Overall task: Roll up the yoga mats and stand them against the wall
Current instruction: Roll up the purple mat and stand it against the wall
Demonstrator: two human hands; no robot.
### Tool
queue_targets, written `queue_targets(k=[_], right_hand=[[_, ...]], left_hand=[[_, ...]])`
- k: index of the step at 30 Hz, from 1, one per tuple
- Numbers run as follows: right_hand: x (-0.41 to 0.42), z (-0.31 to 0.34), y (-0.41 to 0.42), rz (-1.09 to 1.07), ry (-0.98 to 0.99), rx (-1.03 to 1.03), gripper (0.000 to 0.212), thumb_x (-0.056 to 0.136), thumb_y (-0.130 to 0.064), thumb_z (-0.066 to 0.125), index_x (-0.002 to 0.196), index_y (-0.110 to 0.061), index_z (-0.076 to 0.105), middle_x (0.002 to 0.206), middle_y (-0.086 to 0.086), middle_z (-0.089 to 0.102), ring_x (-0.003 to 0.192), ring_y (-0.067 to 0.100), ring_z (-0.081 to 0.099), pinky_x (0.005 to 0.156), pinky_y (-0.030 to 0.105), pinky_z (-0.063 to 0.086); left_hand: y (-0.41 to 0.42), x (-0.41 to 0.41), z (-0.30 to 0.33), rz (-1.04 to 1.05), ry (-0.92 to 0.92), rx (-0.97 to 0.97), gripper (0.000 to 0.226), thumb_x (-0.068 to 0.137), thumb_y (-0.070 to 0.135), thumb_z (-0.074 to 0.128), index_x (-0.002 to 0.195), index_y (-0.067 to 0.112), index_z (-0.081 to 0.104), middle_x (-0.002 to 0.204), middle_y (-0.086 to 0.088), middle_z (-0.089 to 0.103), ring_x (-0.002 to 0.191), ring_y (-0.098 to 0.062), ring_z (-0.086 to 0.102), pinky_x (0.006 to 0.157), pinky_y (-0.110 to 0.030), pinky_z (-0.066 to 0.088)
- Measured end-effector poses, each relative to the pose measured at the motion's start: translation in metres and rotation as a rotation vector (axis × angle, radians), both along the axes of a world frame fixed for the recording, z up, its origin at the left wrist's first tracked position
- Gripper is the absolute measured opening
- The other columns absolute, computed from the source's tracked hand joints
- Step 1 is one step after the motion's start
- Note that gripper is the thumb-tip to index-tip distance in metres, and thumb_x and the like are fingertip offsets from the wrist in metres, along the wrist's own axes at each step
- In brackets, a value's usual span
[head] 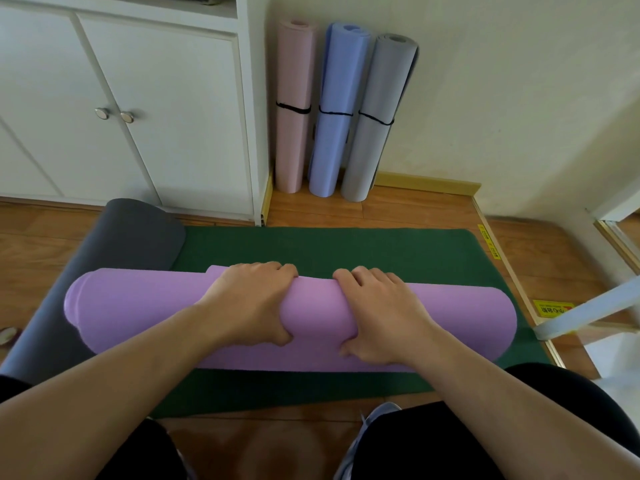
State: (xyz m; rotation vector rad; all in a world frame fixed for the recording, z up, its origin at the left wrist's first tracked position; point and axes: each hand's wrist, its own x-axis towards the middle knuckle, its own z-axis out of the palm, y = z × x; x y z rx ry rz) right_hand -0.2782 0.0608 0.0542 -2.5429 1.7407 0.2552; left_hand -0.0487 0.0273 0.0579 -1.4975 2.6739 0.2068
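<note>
Hands, two: left grip (252, 303), right grip (377, 313) clamped on purple roll (138, 313); three rolled mats (329, 109) at wall.

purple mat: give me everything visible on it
The purple mat is a matte, foam-looking roll lying crosswise on the flat green mat. Its left end looks uneven, layers offset. The left hand and right hand grip its middle, fingers over the top, thumbs on the near side. No strap shows.

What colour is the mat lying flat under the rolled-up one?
Dark green: the flat foam mat on the floor, seen from the head camera.
</note>
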Motion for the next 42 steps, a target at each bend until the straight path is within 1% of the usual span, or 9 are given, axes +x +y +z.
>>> queue_targets(k=[8,10,15,18,23,27,32,38,42], right_hand=[[-0.001,0.004,-0.001,-0.036,-0.057,-0.035,0.069,0.067,-0.059,0.077,0.122,-0.027,0.049,0.107,-0.004,0.063,0.1,0.025,0.062,0.074,0.035,0.041],[-0.001,0.002,0.0,-0.044,-0.069,-0.004,0.076,0.066,-0.062,0.077,0.128,-0.029,0.048,0.11,-0.005,0.063,0.102,0.024,0.062,0.075,0.035,0.044],[0.001,0.0,0.001,0.01,-0.011,-0.001,0.104,0.065,-0.068,0.085,0.146,-0.025,0.036,0.132,0.0,0.056,0.12,0.027,0.056,0.103,0.042,0.048],[0.002,-0.001,-0.001,0.021,-0.014,-0.026,0.088,0.068,-0.065,0.083,0.135,-0.025,0.043,0.124,-0.001,0.06,0.112,0.026,0.058,0.096,0.041,0.051],[0.001,0.002,-0.001,-0.016,-0.071,-0.048,0.069,0.068,-0.061,0.076,0.12,-0.026,0.05,0.107,-0.003,0.064,0.099,0.025,0.061,0.081,0.038,0.048],[0.0,0.001,0.001,-0.024,-0.071,-0.004,0.07,0.069,-0.058,0.075,0.127,-0.028,0.048,0.112,-0.004,0.062,0.102,0.025,0.062,0.084,0.038,0.05],[0.005,-0.001,0.003,0.017,0.016,-0.024,0.1,0.067,-0.061,0.084,0.146,-0.023,0.036,0.133,0.001,0.054,0.119,0.029,0.055,0.103,0.043,0.047],[0.006,0.002,0.0,-0.025,-0.041,-0.055,0.065,0.071,-0.052,0.077,0.123,-0.024,0.049,0.111,-0.002,0.064,0.102,0.026,0.061,0.081,0.037,0.046],[0.003,0.001,0.002,-0.055,-0.089,-0.013,0.066,0.07,-0.055,0.074,0.124,-0.027,0.049,0.11,-0.005,0.063,0.101,0.024,0.061,0.076,0.035,0.039]], left_hand=[[0.007,-0.003,-0.008,-0.052,-0.058,-0.055,0.092,0.065,0.07,0.073,0.141,0.029,0.042,0.13,0.007,0.053,0.115,-0.019,0.054,0.103,-0.038,0.047],[0.007,-0.006,-0.01,-0.06,-0.074,-0.069,0.087,0.066,0.067,0.075,0.137,0.027,0.044,0.128,0.006,0.054,0.112,-0.019,0.055,0.099,-0.037,0.048],[0.001,-0.002,-0.002,0.01,-0.007,0.038,0.08,0.061,0.066,0.075,0.127,0.031,0.049,0.114,0.012,0.062,0.096,-0.015,0.061,0.081,-0.035,0.054],[0.001,-0.001,-0.001,0.036,0.007,0.093,0.083,0.055,0.069,0.074,0.125,0.034,0.048,0.108,0.013,0.063,0.092,-0.014,0.061,0.078,-0.036,0.055],[0.007,-0.003,-0.004,-0.017,-0.076,-0.035,0.091,0.062,0.073,0.073,0.135,0.029,0.044,0.127,0.007,0.053,0.113,-0.019,0.053,0.101,-0.037,0.047],[0.01,-0.008,-0.01,-0.019,-0.088,-0.088,0.081,0.068,0.065,0.076,0.132,0.026,0.045,0.125,0.005,0.055,0.112,-0.02,0.056,0.097,-0.036,0.046],[0.002,-0.002,-0.002,0.025,-0.002,0.001,0.072,0.062,0.067,0.071,0.122,0.031,0.052,0.109,0.012,0.063,0.094,-0.015,0.061,0.081,-0.032,0.049],[0.011,-0.008,-0.009,-0.016,-0.041,-0.094,0.089,0.063,0.067,0.075,0.137,0.028,0.045,0.13,0.006,0.055,0.117,-0.02,0.055,0.106,-0.038,0.044],[0.01,-0.012,-0.016,-0.025,-0.039,-0.129,0.086,0.067,0.059,0.08,0.137,0.025,0.045,0.129,0.005,0.056,0.115,-0.02,0.057,0.101,-0.038,0.046]])
